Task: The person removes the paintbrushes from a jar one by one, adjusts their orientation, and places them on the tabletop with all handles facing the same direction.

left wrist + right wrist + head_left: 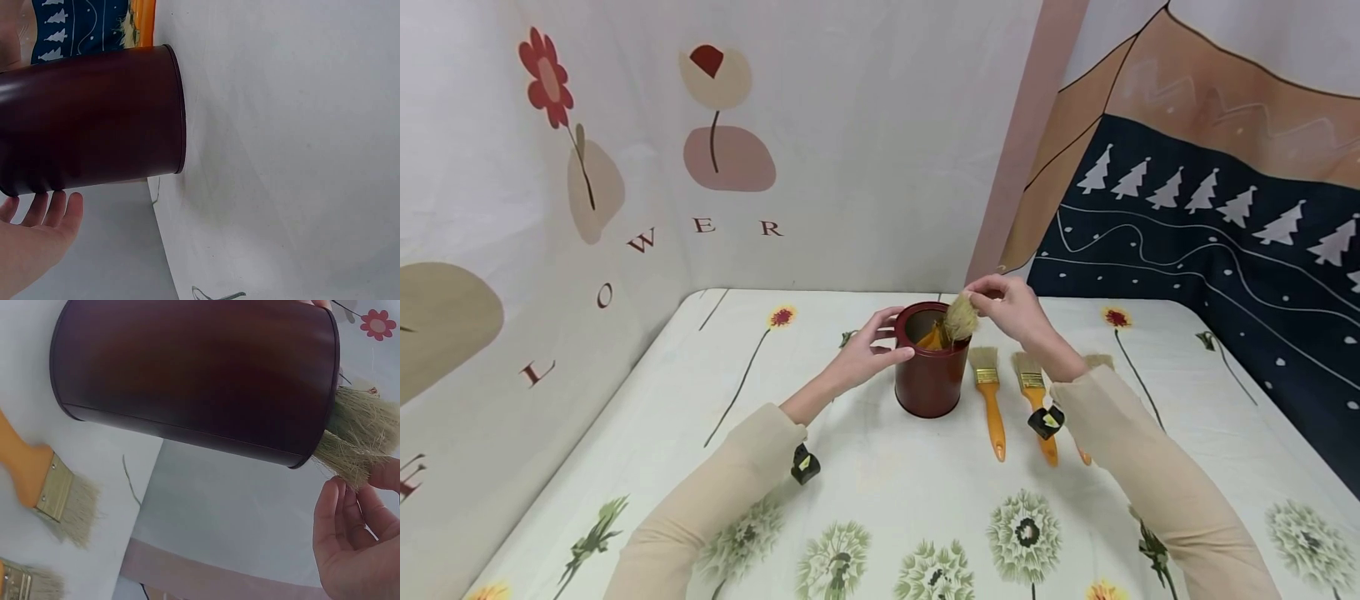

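A dark red paint can [928, 385] stands upright on the table. My left hand [874, 350] grips it near the rim, thumb on the near side and fingers around the far side. In the left wrist view, fingertips [57, 203] touch the can's wall. At the can's mouth, my right hand [1011, 312] pinches the pale bristles of a paintbrush [961, 318] between thumb and fingers. Those bristles [350, 464] stick out past the rim in the right wrist view. Something orange [934, 337] shows inside the can; the brush's lower part is hidden there.
Right of the can lie a paintbrush [989, 400] with an orange handle and a second paintbrush [1032, 379], bristles pointing away. A third paintbrush [1101, 361] is mostly covered by the right sleeve [1138, 450]. Printed cloth walls [865, 150] rise behind the table.
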Demonstrator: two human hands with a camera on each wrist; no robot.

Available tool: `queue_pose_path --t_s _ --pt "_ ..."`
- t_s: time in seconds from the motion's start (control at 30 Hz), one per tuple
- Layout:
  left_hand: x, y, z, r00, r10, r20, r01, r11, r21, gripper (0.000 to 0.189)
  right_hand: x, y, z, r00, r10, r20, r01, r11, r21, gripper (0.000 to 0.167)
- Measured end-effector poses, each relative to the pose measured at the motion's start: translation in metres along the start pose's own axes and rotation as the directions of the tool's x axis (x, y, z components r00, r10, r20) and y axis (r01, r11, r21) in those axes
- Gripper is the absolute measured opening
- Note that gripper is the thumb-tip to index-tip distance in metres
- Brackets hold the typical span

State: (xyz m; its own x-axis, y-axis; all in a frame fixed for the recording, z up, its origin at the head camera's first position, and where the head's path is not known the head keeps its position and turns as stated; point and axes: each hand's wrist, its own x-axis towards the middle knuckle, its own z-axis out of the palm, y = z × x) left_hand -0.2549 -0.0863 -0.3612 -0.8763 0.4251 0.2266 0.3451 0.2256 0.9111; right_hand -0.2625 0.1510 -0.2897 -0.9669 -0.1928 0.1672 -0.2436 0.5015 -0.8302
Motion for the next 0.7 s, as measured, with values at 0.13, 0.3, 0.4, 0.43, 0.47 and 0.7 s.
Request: queue_pose_path --t_s 0.13,0.3,0.4,0.43,0.47,0.7 --pt "0.000 0.000 0.000 1.000 0.005 0.000 -0.005 1.000 -0.005 0.062 -0.001 0.002 0.004 0.999 -0.010 0.033 0.009 1.000 0.025 0.019" --pt "0.000 0.001 0.001 1.000 0.009 -0.002 -0.009 1.000 -0.011 0.061 -0.001 0.006 0.008 0.998 -0.020 0.053 0.018 0.999 0.034 0.018" --pt "0.000 0.001 0.001 1.000 0.006 -0.001 -0.006 1.000 -0.010 0.061 -0.003 0.008 0.008 0.997 -0.036 0.066 0.033 0.999 0.039 0.018" --pt "0.001 0.001 0.000 1.000 0.005 0.001 -0.005 1.000 -0.009 0.062 -0.003 0.009 0.007 0.996 -0.055 0.071 0.052 0.998 0.043 0.019" --pt "0.000 0.001 0.000 1.000 0.000 0.003 0.000 1.000 -0.008 0.062 -0.004 0.011 0.007 0.994 -0.078 0.079 0.075 0.996 0.047 0.019" --pt "-0.006 0.023 -0.001 0.999 -0.017 0.029 0.018 0.999 -0.027 0.063 -0.006 0.014 0.003 0.958 -0.251 0.135 0.240 0.966 0.097 0.022"
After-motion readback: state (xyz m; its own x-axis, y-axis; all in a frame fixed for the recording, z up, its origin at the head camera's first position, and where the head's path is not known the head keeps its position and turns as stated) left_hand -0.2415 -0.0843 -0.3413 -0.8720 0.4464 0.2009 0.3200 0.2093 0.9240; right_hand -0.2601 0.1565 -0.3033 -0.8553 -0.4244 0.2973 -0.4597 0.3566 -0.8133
